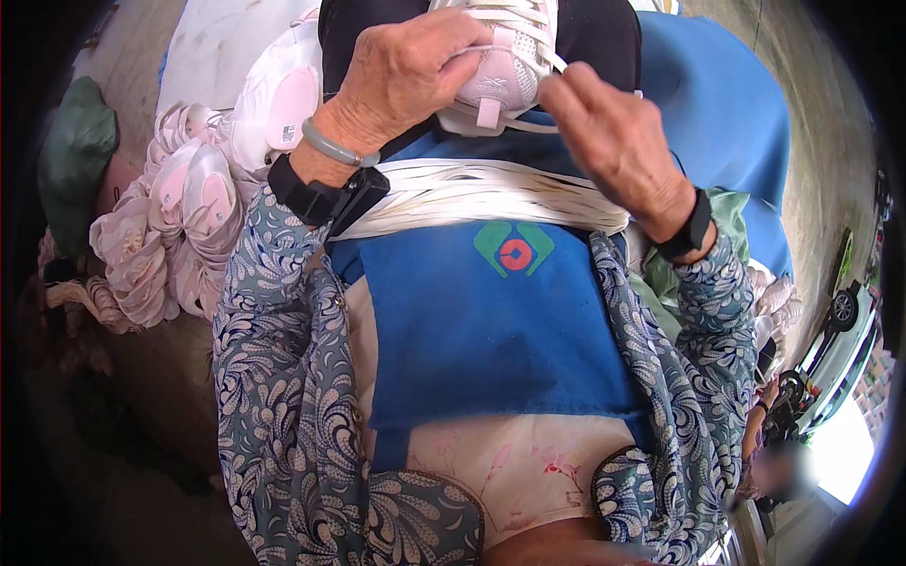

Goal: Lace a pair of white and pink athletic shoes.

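Midway through lacing: left hand [401,71] pinching lace [543,42] on pink-white shoe [495,66] above blue apron [491,321], right hand [613,132] loosely curled, empty, beside shoe; next, likely threading another eyelet.

Bare grey concrete floor [830,141] along the right rim and upper left. Heap of pale pink and white shoes [179,217] piled at left, beside a dark green bag [75,151]. Blue cloth [727,113] spread at upper right. Bright daylight at lower right, with a white car [845,349] parked outside. Left edge in deep shadow.
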Demonstrator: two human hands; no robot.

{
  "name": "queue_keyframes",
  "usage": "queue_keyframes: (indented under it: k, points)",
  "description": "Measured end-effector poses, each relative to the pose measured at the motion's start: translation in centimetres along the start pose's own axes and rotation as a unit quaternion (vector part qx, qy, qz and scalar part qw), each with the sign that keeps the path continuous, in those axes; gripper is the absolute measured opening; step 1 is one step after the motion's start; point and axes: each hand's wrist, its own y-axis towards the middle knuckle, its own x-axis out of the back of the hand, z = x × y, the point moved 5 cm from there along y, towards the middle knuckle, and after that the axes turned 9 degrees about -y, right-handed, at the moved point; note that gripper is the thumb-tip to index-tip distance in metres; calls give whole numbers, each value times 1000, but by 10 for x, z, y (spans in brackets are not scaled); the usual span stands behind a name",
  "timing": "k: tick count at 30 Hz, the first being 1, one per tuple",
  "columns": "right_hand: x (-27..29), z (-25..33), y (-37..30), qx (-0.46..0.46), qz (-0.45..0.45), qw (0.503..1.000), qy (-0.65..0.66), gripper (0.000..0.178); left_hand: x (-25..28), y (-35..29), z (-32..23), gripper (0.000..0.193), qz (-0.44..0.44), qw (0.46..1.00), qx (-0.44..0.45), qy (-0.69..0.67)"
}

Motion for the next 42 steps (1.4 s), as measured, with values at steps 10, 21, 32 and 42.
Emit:
queue_keyframes:
  k: [10,21,32,42]
  points:
    - [-1,-26,-19,-211,10,947,243,23,5,-53,-8,23,-36,908,363,-207]
    - [-20,-22,10,-211,-48,947,238,16,-12,-69,-11,36,28,769,518,-374]
    - [-28,0,43,-145,1,983,113,24,-36,-75,2,29,-114,598,562,-560]
    - [-32,-2,34,-172,27,976,134,16,-50,-81,1,22,-85,570,542,-612]
